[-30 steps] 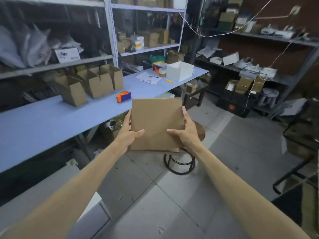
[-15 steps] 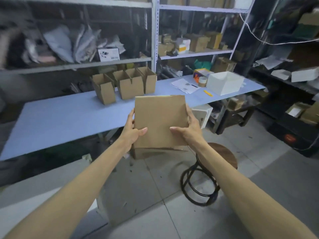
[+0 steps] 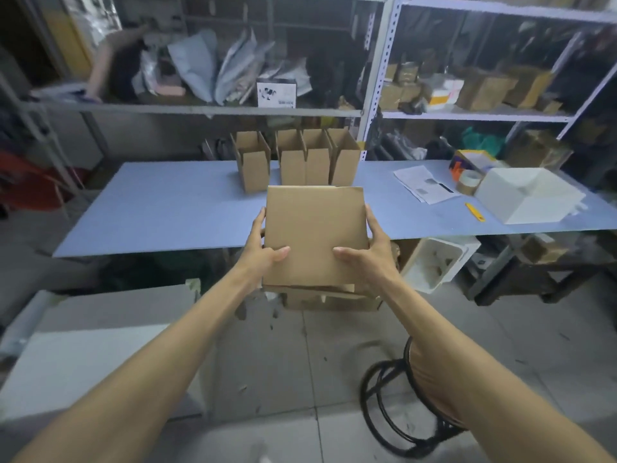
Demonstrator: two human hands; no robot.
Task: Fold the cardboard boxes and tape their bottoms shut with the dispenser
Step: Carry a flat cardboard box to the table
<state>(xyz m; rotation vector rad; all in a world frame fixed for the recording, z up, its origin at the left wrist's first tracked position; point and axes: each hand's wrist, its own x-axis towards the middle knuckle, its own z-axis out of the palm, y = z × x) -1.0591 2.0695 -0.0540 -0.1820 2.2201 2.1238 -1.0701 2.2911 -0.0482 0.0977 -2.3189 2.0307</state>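
While metal shelving [image 3: 370, 78], crowded with bags and brown cartons, is filling the whole back of the view, a long blue counter [image 3: 167, 208] is stretching across in front of it. A pale flat board [image 3: 100, 345] is lying low at the left, and a round stool [image 3: 417, 396] with a black wire frame is standing on the tiled floor at the lower right, partly behind the right forearm. A white open box [image 3: 527, 195] is sitting toward the right end of the counter.

A person is holding a flattened cardboard box [image 3: 315, 235] up in the air at the near edge of the counter, its broad face turned toward the camera. More brown cardboard is showing just under its lower edge; whether that is part of the same piece cannot be told. Four folded boxes [image 3: 317, 158] are standing upright with open tops near the back of the counter, one slightly apart at the left and three side by side.

The left hand [image 3: 263, 252] is gripping the flat box's left edge and the right hand [image 3: 370, 259] is gripping its right edge. On each, the fingers [image 3: 258, 225] are curling round the side while the thumb is pressing on the near face.

Printed papers [image 3: 424, 183] are lying left of the white box, a tape roll [image 3: 469, 182] is resting between the two, and a small yellow cutter [image 3: 474, 212] is lying nearer the counter's front edge.
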